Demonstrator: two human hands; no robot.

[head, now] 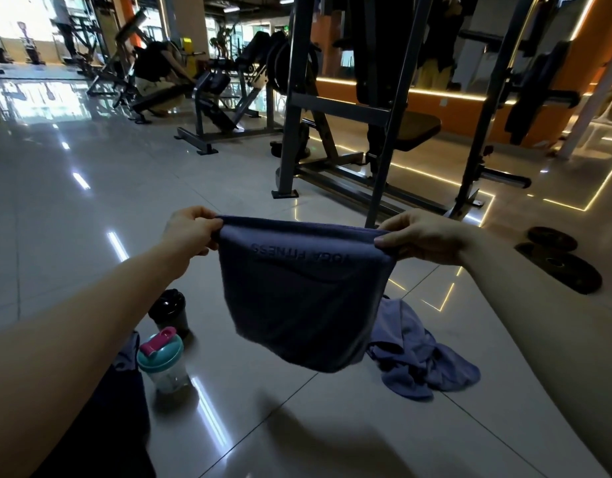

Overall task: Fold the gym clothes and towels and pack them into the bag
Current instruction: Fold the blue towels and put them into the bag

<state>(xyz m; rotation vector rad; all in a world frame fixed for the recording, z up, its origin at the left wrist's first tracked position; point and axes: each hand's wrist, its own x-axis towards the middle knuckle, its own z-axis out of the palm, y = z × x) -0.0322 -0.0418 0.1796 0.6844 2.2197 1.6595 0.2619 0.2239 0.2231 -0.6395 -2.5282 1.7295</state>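
Note:
A blue-purple towel (302,298) with embossed lettering hangs folded in the air in front of me. My left hand (190,232) pinches its upper left corner and my right hand (421,238) pinches its upper right corner, stretching the top edge level. On the tiled floor below and to the right lies a crumpled blue-purple garment (421,360). A dark bag or cloth (108,415) shows at the lower left, partly hidden by my left forearm.
A clear shaker bottle with a teal lid and pink cap (163,360) stands beside a black bottle (170,310) at the lower left. Weight plates (559,260) lie on the floor at the right. A steel rack (377,108) and bench stand ahead.

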